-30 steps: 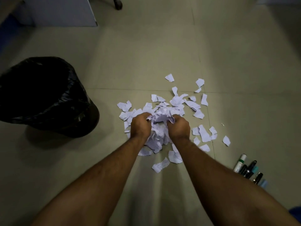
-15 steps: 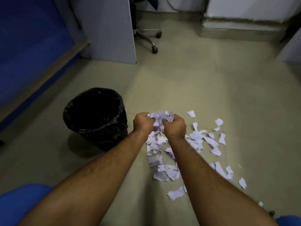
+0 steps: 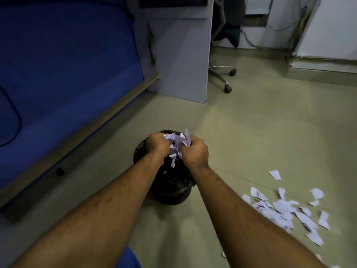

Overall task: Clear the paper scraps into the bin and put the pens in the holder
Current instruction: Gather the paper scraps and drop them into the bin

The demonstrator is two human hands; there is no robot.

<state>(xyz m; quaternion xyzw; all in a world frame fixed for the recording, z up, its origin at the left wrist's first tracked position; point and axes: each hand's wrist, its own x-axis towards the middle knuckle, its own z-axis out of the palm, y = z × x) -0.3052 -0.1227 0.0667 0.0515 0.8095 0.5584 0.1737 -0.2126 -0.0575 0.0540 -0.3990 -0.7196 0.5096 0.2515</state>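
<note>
My left hand [image 3: 156,144] and my right hand [image 3: 195,153] press a bunch of white paper scraps [image 3: 177,142] between them, both hands closed on it. They hover right above the round bin [image 3: 170,192], which is lined with a black bag and mostly hidden behind my forearms. A few scraps hang or drop from the bunch toward the bin's mouth. Several more loose scraps [image 3: 286,207] lie scattered on the floor at the lower right. No pens or holder are in view.
A blue sofa [image 3: 63,78] with a wooden base runs along the left. A grey desk panel [image 3: 183,60] stands behind the bin, with an office chair's wheeled base [image 3: 225,80] beside it. White cabinets and cables line the far right wall.
Both hands lifted the bunch of scraps off the floor pile and carried it left to above the bin. The view swung left and up; the pens left the frame.
</note>
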